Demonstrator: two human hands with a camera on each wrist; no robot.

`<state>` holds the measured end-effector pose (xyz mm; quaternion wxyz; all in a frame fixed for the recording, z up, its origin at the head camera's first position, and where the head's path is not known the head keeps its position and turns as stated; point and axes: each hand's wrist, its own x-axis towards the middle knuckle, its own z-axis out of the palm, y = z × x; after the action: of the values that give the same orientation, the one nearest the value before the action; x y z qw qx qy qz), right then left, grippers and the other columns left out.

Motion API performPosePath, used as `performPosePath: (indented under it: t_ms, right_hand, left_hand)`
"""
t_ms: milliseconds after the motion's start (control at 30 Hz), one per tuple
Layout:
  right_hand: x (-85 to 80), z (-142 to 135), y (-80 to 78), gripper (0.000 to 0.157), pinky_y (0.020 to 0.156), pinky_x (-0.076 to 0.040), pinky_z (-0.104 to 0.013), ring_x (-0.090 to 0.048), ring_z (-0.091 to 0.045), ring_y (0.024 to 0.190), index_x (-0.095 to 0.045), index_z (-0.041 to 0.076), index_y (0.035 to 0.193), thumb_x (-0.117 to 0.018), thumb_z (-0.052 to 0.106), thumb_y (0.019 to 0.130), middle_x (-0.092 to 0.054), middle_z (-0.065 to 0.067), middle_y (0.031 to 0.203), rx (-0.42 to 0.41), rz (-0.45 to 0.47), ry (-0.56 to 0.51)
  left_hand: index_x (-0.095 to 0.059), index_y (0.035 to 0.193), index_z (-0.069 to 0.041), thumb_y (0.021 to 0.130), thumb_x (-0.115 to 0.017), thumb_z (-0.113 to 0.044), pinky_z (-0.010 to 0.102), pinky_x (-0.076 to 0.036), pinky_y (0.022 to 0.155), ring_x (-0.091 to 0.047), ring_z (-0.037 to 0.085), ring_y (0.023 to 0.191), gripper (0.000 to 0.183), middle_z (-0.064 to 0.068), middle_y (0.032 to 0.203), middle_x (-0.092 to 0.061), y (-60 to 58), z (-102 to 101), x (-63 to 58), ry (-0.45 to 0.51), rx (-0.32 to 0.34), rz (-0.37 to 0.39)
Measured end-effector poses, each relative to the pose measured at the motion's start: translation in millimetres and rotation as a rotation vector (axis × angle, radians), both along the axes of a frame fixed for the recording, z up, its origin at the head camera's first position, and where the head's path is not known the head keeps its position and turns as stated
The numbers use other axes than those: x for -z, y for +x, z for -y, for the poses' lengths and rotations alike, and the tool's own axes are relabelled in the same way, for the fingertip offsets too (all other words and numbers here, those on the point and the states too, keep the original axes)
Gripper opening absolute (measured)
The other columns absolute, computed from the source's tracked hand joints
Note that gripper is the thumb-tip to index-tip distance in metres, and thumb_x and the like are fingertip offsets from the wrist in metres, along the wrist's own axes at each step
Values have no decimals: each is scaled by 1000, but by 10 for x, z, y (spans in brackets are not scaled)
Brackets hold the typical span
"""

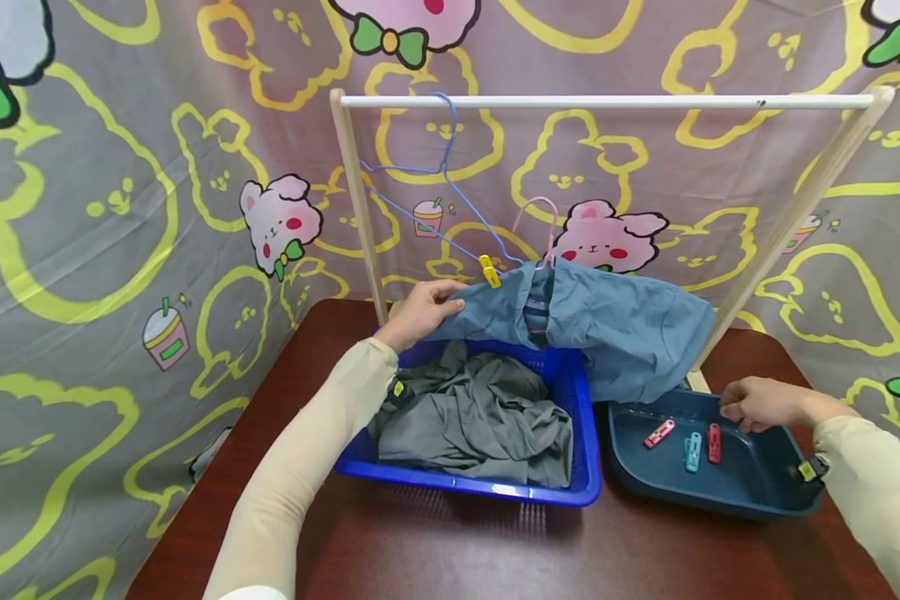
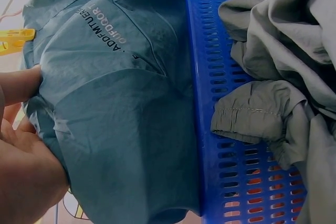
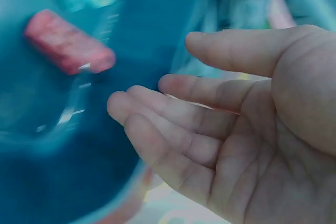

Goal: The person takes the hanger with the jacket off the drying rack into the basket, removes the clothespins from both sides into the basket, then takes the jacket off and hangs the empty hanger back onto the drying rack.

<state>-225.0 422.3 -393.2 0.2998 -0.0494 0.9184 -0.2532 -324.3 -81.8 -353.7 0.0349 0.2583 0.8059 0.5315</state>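
My left hand (image 1: 427, 310) pinches the upper edge of a blue-grey jacket (image 1: 622, 308) between thumb and fingers. In the left wrist view, printed lettering shows on the jacket (image 2: 121, 108). A yellow clothespin (image 1: 490, 272) is fixed on its edge close to my left hand, and the pink hanger (image 1: 551, 229) has its hook rising from the collar. Over the dark blue tray (image 1: 690, 492), my right hand (image 1: 780, 403) hovers with relaxed fingers and an empty palm. Inside the tray lie a pink clothespin (image 1: 658, 433), a teal clothespin (image 1: 692, 452) and a red clothespin (image 1: 714, 442).
A blue basket (image 1: 465, 485) holding crumpled grey clothing (image 1: 480, 417) stands below the jacket. Behind it rises a rack with a white bar (image 1: 607, 102), from which a blue hanger (image 1: 444, 162) hangs at the left. A patterned cloth (image 1: 105, 250) surrounds the brown table (image 1: 450, 550).
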Motion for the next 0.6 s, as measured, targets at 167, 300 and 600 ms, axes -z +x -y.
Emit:
performPosePath:
  t_ms: [167, 300, 600]
  right_hand:
    - [-318, 180, 62, 45, 68, -52, -40, -62, -24, 79, -51, -18, 114, -58, 21, 93, -64, -17, 94, -79, -151, 70]
    - [-566, 414, 132, 47, 69, -52, -37, -60, -20, 80, -53, -13, 118, -59, 26, 93, -64, -6, 92, -127, -203, 61]
    - [-1056, 1050, 222, 48, 77, -53, -38, -62, -20, 94, -57, -3, 123, -62, 33, 92, -63, -12, 113, -241, -252, -49]
  left_hand:
    - [-62, 124, -6, 97, -55, -11, 31, -45, 69, -58, 19, 90, 28, 7, 118, -62, -3, -5, 3, 10, 11, 6]
    - [-61, 124, -5, 97, -55, -10, 31, -46, 70, -58, 19, 92, 28, 8, 119, -62, 8, -11, -2, 13, 11, 6]
    - [-62, 123, -6, 97, -55, -9, 32, -47, 73, -58, 19, 97, 27, 7, 121, -61, 28, -53, -48, 9, 21, 10]
